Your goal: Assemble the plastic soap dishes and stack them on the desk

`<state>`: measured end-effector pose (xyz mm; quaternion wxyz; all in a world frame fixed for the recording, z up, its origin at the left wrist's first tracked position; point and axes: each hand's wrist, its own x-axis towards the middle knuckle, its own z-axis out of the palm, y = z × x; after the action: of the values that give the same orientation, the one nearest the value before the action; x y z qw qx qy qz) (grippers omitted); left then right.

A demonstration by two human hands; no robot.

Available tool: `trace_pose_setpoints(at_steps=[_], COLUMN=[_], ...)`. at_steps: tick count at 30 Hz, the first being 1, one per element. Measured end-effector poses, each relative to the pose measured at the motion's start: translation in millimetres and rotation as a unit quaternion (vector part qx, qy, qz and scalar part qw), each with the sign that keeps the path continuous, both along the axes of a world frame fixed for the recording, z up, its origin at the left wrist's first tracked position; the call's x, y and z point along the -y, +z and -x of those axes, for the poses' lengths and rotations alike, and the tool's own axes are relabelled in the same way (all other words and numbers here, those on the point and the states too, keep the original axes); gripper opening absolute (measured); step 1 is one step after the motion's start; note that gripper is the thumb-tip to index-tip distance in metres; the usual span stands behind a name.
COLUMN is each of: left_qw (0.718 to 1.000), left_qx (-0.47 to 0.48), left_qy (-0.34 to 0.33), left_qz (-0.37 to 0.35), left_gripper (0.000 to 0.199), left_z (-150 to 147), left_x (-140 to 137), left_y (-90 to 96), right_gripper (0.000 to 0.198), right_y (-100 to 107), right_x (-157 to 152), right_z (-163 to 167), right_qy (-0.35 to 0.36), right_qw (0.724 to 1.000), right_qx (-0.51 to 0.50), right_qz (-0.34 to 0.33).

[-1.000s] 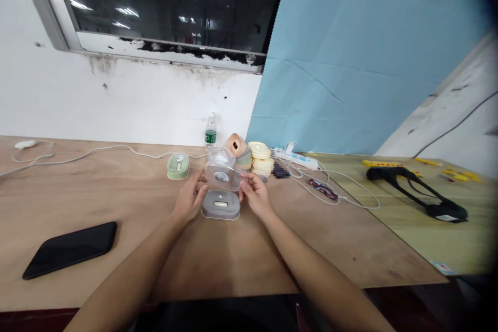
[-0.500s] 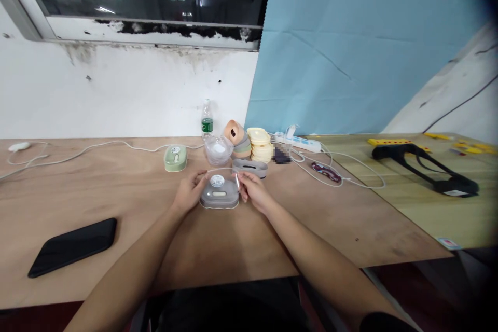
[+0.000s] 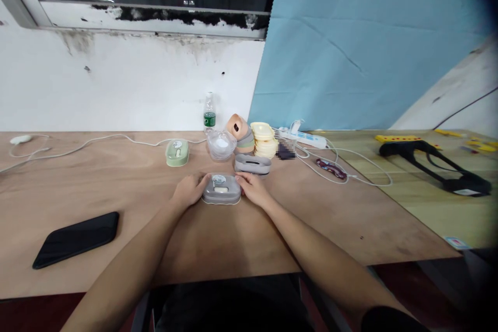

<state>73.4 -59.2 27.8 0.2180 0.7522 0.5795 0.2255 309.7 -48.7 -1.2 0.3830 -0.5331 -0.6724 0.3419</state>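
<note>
A grey oval-cornered box with a clear lid point(image 3: 221, 190) rests on the table in front of me. The lid lies down over it, with a round white sticker near the back and a pale slot in the middle. My left hand point(image 3: 190, 188) grips the left side of the box, thumb along the lid's edge. At the right side my right hand point(image 3: 252, 188) holds the opposite edge, its lower fingers partly hidden. Just behind stands a grey slotted piece point(image 3: 252, 164). A similar green box with a clear lid point(image 3: 177, 153) is farther left.
Clear lids point(image 3: 221, 144), orange and grey slotted pieces point(image 3: 238, 129) and stacked cream trays point(image 3: 263, 140) stand at the back beside a bottle point(image 3: 209, 111). A phone point(image 3: 77, 238) lies front left. Cables and a power strip point(image 3: 305, 137) are back right, a black frame point(image 3: 436, 166) far right.
The clear lid, raised at its back edge before, now lies down on the grey box. Both hands have lowered with it, staying at its two sides. The view has shifted slightly.
</note>
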Motion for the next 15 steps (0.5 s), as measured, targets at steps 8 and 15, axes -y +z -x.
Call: trace_pose_setpoints(at_steps=[8, 15], left_qw=[1.000, 1.000], left_qx=[-0.006, -0.014], left_qy=[0.002, -0.014], left_qz=[-0.002, -0.022], left_gripper=[0.046, 0.046], left_z=[2.3, 2.2], left_x=[0.0, -0.8], left_y=[0.6, -2.2], right_gripper=[0.039, 0.042], right_y=[-4.3, -4.6], right_x=[-0.9, -3.4], right_z=[-1.1, -7.2], right_qy=[0.035, 0.082], right_qw=[0.999, 0.996], right_qx=[0.005, 0.017], right_qz=[-0.001, 0.006])
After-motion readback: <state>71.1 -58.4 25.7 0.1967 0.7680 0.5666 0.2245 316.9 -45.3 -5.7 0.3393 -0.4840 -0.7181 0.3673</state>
